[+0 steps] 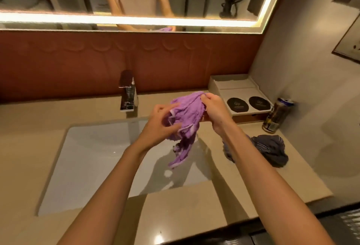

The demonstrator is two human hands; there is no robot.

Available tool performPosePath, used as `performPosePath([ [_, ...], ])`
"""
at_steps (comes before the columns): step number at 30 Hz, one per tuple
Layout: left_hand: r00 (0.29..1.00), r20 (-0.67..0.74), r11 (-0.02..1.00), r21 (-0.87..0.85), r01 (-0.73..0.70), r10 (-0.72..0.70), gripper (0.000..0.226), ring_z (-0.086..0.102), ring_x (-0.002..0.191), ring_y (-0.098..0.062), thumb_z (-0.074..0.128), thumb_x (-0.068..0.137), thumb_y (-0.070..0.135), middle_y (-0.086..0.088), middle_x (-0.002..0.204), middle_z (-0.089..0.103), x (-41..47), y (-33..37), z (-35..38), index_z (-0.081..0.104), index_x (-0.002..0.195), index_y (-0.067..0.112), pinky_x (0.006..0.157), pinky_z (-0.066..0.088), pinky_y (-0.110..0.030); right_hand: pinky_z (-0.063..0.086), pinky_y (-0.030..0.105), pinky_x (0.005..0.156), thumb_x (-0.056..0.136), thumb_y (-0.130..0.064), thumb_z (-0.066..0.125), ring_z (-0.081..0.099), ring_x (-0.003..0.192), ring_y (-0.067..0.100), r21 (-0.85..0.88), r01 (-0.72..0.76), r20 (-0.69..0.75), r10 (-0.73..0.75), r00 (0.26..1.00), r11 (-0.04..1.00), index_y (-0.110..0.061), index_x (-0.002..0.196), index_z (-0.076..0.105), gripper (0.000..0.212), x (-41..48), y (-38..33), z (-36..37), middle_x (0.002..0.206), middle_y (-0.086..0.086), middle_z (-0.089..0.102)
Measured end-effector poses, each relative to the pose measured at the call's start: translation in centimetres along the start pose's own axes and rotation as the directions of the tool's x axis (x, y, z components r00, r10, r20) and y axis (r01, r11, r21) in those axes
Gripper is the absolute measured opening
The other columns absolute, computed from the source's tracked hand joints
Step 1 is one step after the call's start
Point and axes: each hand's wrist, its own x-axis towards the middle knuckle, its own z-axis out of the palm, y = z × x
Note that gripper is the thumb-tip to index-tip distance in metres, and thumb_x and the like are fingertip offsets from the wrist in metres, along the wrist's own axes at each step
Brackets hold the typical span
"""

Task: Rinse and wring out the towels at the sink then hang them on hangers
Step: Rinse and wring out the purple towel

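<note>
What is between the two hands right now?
The purple towel, bunched, held by the left hand and the right hand above the sink; head view.

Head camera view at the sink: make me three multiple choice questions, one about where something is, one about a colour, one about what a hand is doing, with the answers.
1. Where does the dark grey towel lie?
A. On the counter, right of the sink
B. In the basin
C. Draped over the tap

2. What colour is the held towel?
A. Green
B. Purple
C. White

3. What is the right hand doing?
A. Pinching the held towel's upper edge
B. Resting flat on the counter
C. Holding the can

Answers:
1 A, it lies bunched on the counter beside the right forearm.
2 B, the cloth is plainly purple.
3 A, its fingers curl round the top of the cloth.
</note>
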Motion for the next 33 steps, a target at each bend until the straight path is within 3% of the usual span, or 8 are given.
performPosePath([
  [3,0.949,-0.306,0.977,0.211,-0.012,0.078,0.010,0.047,0.087,-0.015,0.063,0.086,0.018,-0.003,0.093,0.043,-0.3,0.1,-3.8,0.064,0.083,0.010,0.079,0.039,-0.023,0.045,0.019,0.043,0.098,-0.013,0.036,0.054,0.049,0.006,-0.076,0.029,0.091,-0.022,0.996,0.997,-0.010,0.084,0.057,0.025,0.3,-1.6,4.5,0.067,0.003,0.054],
  [9,0.866,-0.490,0.991,0.127,-0.046,0.103,0.039,0.042,0.065,-0.017,0.044,0.098,0.026,-0.007,0.067,0.052,0.0,1.9,-11.0,0.053,0.073,-0.002,0.061,0.029,-0.031,0.032,0.021,0.050,0.096,-0.026,0.047,0.044,0.065,0.012,-0.158,0.112,0.099,-0.097,0.990,0.981,-0.016,0.070,0.050,0.028,0.4,-3.0,11.3,0.070,0.001,0.051],
  [12,0.842,-0.537,0.999,-0.024,0.038,-0.045,0.038,0.037,0.060,-0.016,0.045,0.096,0.026,-0.007,0.062,0.045,0.5,2.5,-12.8,0.045,0.064,0.006,0.058,0.028,-0.031,0.035,0.017,0.054,0.093,-0.036,0.050,0.048,0.070,0.009,-0.134,0.127,0.211,-0.097,0.973,0.983,-0.017,0.080,0.053,0.023,-0.3,-4.1,12.5,0.074,-0.003,0.053],
  [16,0.852,-0.479,0.962,-0.258,0.091,-0.209,0.026,0.040,0.069,-0.018,0.044,0.094,0.022,-0.013,0.073,0.046,0.9,3.4,-13.8,0.050,0.073,0.008,0.058,0.028,-0.031,0.042,0.036,0.085,0.087,-0.058,0.034,0.054,0.104,0.018,-0.135,0.103,0.545,-0.013,0.839,0.985,-0.035,0.117,0.045,0.040,-1.3,-3.6,12.6,0.112,0.000,0.055],
  [18,0.878,-0.430,0.957,-0.276,0.094,-0.210,0.032,0.036,0.064,-0.018,0.044,0.095,0.021,-0.011,0.066,0.041,0.9,3.7,-13.4,0.044,0.066,0.008,0.054,0.028,-0.029,0.042,0.039,0.097,0.085,-0.052,0.044,0.047,0.120,0.015,-0.183,0.181,0.649,-0.019,0.760,0.966,-0.039,0.133,0.032,0.051,-1.7,-2.9,12.5,0.133,-0.007,0.043],
  [22,0.928,-0.256,0.932,-0.312,0.184,-0.269,0.028,0.045,0.064,-0.014,0.053,0.092,0.033,-0.003,0.070,0.047,0.6,4.4,-13.1,0.053,0.078,0.009,0.054,0.038,-0.021,0.047,0.024,0.088,0.098,-0.017,0.044,0.055,0.099,0.006,-0.197,0.258,0.584,-0.098,0.806,0.946,-0.020,0.131,0.047,0.034,-1.9,-2.7,12.2,0.118,-0.003,0.054],
  [28,0.973,0.078,0.965,0.161,0.204,-0.219,0.032,0.060,0.085,-0.018,0.080,0.069,0.015,-0.006,0.091,0.066,-0.3,3.0,-16.4,0.066,0.097,0.008,0.084,0.049,-0.033,0.047,0.017,0.058,0.095,-0.005,0.042,0.057,0.070,0.009,0.111,0.096,0.202,-0.117,0.972,0.989,0.000,0.111,0.063,0.027,-0.4,-3.1,9.6,0.082,0.001,0.064],
  [33,0.941,0.088,0.698,0.693,0.178,-0.327,0.050,0.053,0.090,-0.021,0.084,0.064,0.025,-0.005,0.101,0.058,-0.1,1.2,-16.6,0.057,0.103,0.009,0.076,0.043,-0.031,0.044,0.022,0.061,0.095,-0.004,0.038,0.054,0.070,0.012,0.316,-0.027,0.101,-0.005,0.995,0.948,-0.013,0.075,0.060,0.030,0.2,-4.6,9.7,0.075,0.004,0.058],
])
